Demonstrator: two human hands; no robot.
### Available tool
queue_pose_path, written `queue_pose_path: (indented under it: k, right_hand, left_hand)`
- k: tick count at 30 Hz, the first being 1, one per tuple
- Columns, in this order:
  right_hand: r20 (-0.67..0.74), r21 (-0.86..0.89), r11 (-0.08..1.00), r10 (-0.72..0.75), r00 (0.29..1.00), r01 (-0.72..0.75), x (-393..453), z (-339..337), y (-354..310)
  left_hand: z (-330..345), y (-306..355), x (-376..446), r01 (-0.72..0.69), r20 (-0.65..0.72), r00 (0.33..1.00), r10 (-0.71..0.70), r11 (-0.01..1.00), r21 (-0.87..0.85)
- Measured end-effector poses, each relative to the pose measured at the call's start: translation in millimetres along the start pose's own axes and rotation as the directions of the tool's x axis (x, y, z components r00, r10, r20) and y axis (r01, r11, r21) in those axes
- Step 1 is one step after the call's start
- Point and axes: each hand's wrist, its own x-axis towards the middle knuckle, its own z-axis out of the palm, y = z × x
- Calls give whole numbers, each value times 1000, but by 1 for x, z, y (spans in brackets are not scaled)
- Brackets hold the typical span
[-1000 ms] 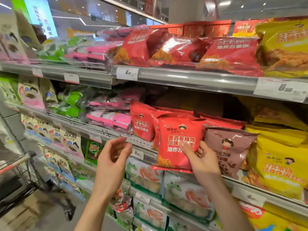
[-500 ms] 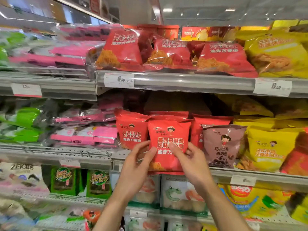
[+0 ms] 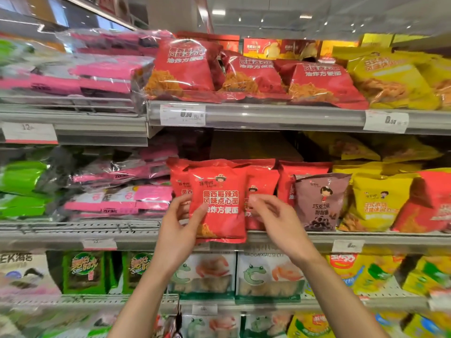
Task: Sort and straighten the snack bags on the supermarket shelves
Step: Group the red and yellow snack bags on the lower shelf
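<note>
Nearest to me, my left hand (image 3: 179, 225) grips the left edge of the red snack bag (image 3: 218, 203), thumb across its front and fingers curled behind, while my right hand (image 3: 277, 220) pinches its right edge between thumb and fingertips. I hold the bag upright in front of the middle shelf (image 3: 380, 239), its lower seam hanging just over the shelf's front lip. It is a glossy red pillow pack with white Chinese lettering, a small cartoon figure near the top and a picture of orange fried noodles at the bottom. Just behind it on that shelf stand more red bags (image 3: 261, 189) of the same kind, then a brown chocolate bag (image 3: 319, 201) to the right, then yellow bags (image 3: 375, 201); to the left lie stacked pink packs (image 3: 122, 196) and green packs (image 3: 22, 186). Below, the lower shelf (image 3: 85, 297) carries white frog-printed bags (image 3: 266, 274) and green seaweed packs (image 3: 83, 272). Farther up, the top shelf (image 3: 280, 117) holds larger red noodle bags (image 3: 183, 67) leaning back, yellow ones (image 3: 390, 79) to the right, and two price tags (image 3: 183, 115) on its rail.
</note>
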Motion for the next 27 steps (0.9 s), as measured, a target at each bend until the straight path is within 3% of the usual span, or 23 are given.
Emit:
queue_pose_path:
  k: [3, 5, 11, 21, 27]
  right_hand:
    - [-236, -157, 988, -40, 971, 3, 11, -15, 15]
    - [-304, -242, 969, -31, 952, -46, 15, -18, 24]
    - [-192, -222, 966, 89, 977, -131, 29, -6, 33]
    - [-126, -186, 978, 77, 989, -99, 38, -10, 38]
    - [-128, -198, 975, 75, 989, -100, 35, 0, 39]
  left_hand:
    - [-17, -4, 13, -17, -41, 999, 17, 1000, 3]
    - [-26, -8, 22, -24, -71, 997, 25, 1000, 14]
    - [-38, -24, 43, -19, -93, 995, 28, 995, 95]
    - [-37, -44, 56, 30, 79, 996, -49, 974, 226]
    - [-32, -42, 45, 17, 88, 995, -39, 972, 233]
